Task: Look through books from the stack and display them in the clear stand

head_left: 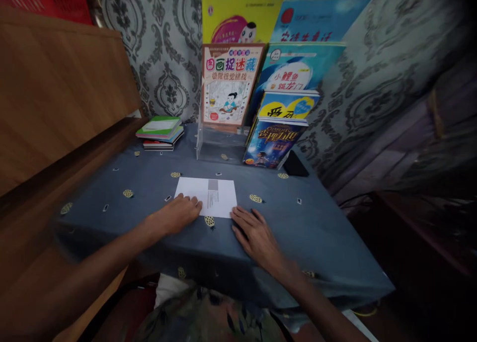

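Observation:
A white printed sheet [223, 198] lies on the blue tablecloth, with a grey block and small lines of print near its middle. It may be a folded paper or a thin booklet; I cannot tell which. My left hand [179, 213] is on the sheet's lower left part, fingers bent and close together, holding it against the table. At the lower right corner, my right hand [259, 237] lies palm down with its fingers stretched out, fingertips at the sheet's edge and the thumb apart.
Behind the sheet, a clear acrylic stand [208, 145] bears several picture books [233, 86]. A small pile of booklets [160, 132] sits at the back left. A dark flat object [296, 164] leans beside the stand. A wooden panel [63, 93] borders the table [320, 242] on the left.

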`<state>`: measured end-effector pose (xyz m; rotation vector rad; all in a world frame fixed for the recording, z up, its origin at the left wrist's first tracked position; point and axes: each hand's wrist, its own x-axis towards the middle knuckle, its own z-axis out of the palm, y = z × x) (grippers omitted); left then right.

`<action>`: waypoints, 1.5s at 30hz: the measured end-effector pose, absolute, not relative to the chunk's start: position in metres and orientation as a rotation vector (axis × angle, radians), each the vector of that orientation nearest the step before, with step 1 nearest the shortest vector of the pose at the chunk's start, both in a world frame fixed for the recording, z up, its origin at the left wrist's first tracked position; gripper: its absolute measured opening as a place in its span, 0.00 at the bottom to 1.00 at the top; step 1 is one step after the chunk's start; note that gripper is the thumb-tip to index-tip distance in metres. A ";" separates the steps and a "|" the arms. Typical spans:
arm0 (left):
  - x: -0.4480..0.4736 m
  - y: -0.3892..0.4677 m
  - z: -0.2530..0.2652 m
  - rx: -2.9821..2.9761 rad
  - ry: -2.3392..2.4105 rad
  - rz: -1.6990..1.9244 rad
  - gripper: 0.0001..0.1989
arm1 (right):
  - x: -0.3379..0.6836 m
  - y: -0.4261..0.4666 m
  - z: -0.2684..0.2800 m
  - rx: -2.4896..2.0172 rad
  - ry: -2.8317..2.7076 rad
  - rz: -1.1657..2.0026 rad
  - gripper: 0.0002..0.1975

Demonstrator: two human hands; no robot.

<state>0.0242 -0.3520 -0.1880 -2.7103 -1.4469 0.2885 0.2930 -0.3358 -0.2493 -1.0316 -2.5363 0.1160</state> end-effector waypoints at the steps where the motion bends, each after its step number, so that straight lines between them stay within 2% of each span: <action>1: 0.028 -0.351 -0.189 -2.706 -1.430 0.307 0.22 | 0.294 -0.336 -0.250 -1.024 -2.533 0.115 0.20; 6: 0.036 -0.353 -0.191 -2.617 -1.411 0.321 0.23 | 0.296 -0.334 -0.252 -1.013 -2.490 0.152 0.19; 10: 0.031 -0.353 -0.179 -2.656 -1.525 0.311 0.16 | 0.300 -0.321 -0.252 -1.017 -2.377 0.365 0.18; 12: 0.026 -0.352 -0.171 -2.737 -1.653 0.123 0.11 | 0.301 -0.308 -0.251 -1.041 -2.236 0.546 0.18; 15: 0.019 -0.349 -0.162 -2.889 -1.866 -0.485 0.16 | 0.297 -0.284 -0.249 -1.094 -1.871 0.831 0.25; 18: 0.017 -0.344 -0.160 -2.894 -2.092 -1.334 0.20 | 0.281 -0.269 -0.242 -1.049 -1.560 1.094 0.33; 21: 0.019 -0.337 -0.169 -2.589 -2.340 -2.124 0.22 | 0.262 -0.264 -0.232 -0.936 -1.423 1.354 0.30; 23: 0.018 -0.333 -0.182 -2.431 -2.489 -2.344 0.23 | 0.252 -0.261 -0.227 -0.887 -1.398 1.487 0.27; 24: 0.016 -0.332 -0.189 -2.428 -2.561 -2.322 0.24 | 0.249 -0.259 -0.227 -0.890 -1.415 1.517 0.26; 26: 0.008 -0.331 -0.204 -2.495 -2.659 -2.027 0.24 | 0.247 -0.254 -0.229 -0.986 -1.535 1.452 0.25; 30: -0.010 -0.325 -0.219 -2.452 -2.431 -1.215 0.16 | 0.255 -0.250 -0.241 -1.281 -1.919 0.898 0.28; 34: -0.008 -0.306 -0.219 -2.417 -2.084 -0.890 0.12 | 0.249 -0.253 -0.239 -1.291 -2.133 0.485 0.25; 36: -0.002 -0.296 -0.223 -2.414 -2.011 -0.761 0.13 | 0.233 -0.252 -0.234 -1.156 -2.229 0.434 0.23; 40: 0.006 -0.286 -0.238 -2.405 -1.933 -0.518 0.17 | 0.185 -0.242 -0.230 -0.844 -2.475 0.536 0.28; 45: 0.004 -0.292 -0.249 -2.381 -1.859 -0.397 0.21 | 0.169 -0.222 -0.245 -0.937 -2.664 0.496 0.31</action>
